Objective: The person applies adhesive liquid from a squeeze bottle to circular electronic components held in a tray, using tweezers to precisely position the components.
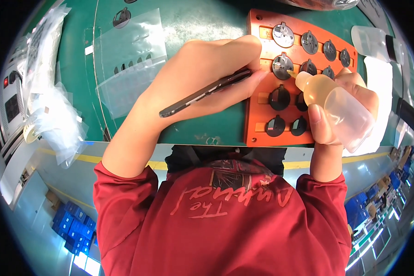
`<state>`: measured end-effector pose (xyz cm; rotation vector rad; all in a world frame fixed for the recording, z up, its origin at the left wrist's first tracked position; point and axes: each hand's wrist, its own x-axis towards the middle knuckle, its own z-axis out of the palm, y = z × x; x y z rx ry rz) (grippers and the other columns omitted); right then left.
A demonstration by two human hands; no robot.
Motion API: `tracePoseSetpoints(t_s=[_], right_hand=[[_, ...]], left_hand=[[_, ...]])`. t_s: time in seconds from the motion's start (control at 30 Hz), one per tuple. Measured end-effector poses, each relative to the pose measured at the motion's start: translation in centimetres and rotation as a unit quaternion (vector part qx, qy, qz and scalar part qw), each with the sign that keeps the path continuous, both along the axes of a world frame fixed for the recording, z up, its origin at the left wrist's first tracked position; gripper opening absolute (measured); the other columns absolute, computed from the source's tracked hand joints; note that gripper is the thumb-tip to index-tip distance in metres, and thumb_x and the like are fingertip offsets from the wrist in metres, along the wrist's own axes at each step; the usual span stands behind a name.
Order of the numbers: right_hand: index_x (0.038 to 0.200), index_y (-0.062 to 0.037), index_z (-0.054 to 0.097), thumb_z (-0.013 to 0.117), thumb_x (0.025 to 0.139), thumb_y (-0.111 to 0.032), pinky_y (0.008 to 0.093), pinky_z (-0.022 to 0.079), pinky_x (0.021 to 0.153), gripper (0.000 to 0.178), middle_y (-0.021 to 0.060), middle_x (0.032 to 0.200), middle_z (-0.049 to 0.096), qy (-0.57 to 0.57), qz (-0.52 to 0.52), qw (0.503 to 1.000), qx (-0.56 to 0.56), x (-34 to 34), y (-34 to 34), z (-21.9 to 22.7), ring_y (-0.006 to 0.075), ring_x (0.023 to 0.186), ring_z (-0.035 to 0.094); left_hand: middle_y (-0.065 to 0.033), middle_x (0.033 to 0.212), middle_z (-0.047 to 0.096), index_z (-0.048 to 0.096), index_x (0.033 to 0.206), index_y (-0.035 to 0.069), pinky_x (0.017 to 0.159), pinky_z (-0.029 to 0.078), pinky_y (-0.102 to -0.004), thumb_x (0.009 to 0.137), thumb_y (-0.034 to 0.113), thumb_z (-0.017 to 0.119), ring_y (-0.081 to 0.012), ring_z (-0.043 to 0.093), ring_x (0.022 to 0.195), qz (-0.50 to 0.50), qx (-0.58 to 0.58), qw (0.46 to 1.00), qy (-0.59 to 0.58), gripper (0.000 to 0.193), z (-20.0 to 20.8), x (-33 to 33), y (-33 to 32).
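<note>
My left hand (211, 69) is closed around slim black tweezers (193, 99); its fingertips rest by the left edge of an orange tray (255, 110). The tweezers' tips are hidden by the fingers. In my right hand (354, 92) a translucent squeeze bottle (340, 106) of pale yellow liquid lies tilted, its narrow nozzle pointing left. The nozzle's tip is at the right edge of a round black disc (280, 68) in the tray's second row. Several similar discs sit in rows in the tray, some partly covered by my right hand and the bottle.
Left on the green bench lies a clear plastic bag (133, 69) with small dark pieces, and a loose black disc (122, 18) beyond it. Crumpled clear bags (55, 119) are at the far left. A white cloth (379, 92) and a clear bottle (370, 41) lie right of the tray.
</note>
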<state>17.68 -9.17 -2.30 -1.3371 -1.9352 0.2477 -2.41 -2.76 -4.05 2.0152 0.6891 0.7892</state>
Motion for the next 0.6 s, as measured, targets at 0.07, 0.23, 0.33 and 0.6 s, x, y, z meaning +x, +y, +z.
tracePoseSetpoints(t_s=[0.07, 0.23, 0.33, 0.6], right_hand=[[0.071, -0.0044, 0.061, 0.069, 0.052, -0.029, 0.0253, 0.038, 0.053, 0.033, 0.0074, 0.059, 0.049, 0.040, -0.003, 0.999, 0.013, 0.28, 0.10, -0.16, 0.0206, 0.053, 0.044], [0.064, -0.0037, 0.059, 0.070, 0.051, -0.028, 0.0260, 0.038, 0.051, 0.030, 0.0068, 0.056, 0.051, -0.003, 0.018, 1.000, 0.023, -0.09, 0.56, 0.36, 0.0205, 0.052, 0.045], [0.060, -0.0034, 0.057, 0.069, 0.050, -0.027, 0.0264, 0.038, 0.050, 0.029, 0.0069, 0.056, 0.051, -0.004, 0.025, 0.999, 0.028, 0.00, 0.62, 0.49, 0.0209, 0.050, 0.045], [0.079, 0.0024, 0.040, 0.066, 0.058, -0.019, 0.0297, 0.038, 0.058, 0.040, 0.0093, 0.064, 0.048, -0.086, 0.069, 0.993, 0.045, 0.26, 0.39, 0.39, 0.0177, 0.057, 0.044]], left_hand=[[-0.0031, 0.060, 0.050, 0.053, 0.069, -0.001, 0.044, 0.037, -0.0176, 0.067, 0.001, 0.063, -0.0066, 0.047, 0.048, -0.001, 0.001, 1.000, 0.003, 0.011, 0.04, -0.04, 0.02], [-0.0026, 0.059, 0.050, 0.053, 0.070, -0.001, 0.043, 0.035, -0.0172, 0.067, 0.001, 0.063, -0.0058, 0.044, 0.047, -0.003, 0.010, 1.000, 0.005, 0.011, -0.05, -0.06, 0.06], [-0.0018, 0.059, 0.049, 0.053, 0.069, -0.001, 0.043, 0.033, -0.0169, 0.067, 0.001, 0.063, -0.0050, 0.042, 0.047, 0.001, 0.014, 1.000, -0.003, 0.010, -0.02, 0.03, 0.00], [-0.0010, 0.058, 0.047, 0.053, 0.068, -0.002, 0.043, 0.032, -0.0166, 0.067, 0.000, 0.063, -0.0038, 0.040, 0.048, 0.004, 0.013, 1.000, 0.004, 0.010, -0.14, 0.08, -0.11]])
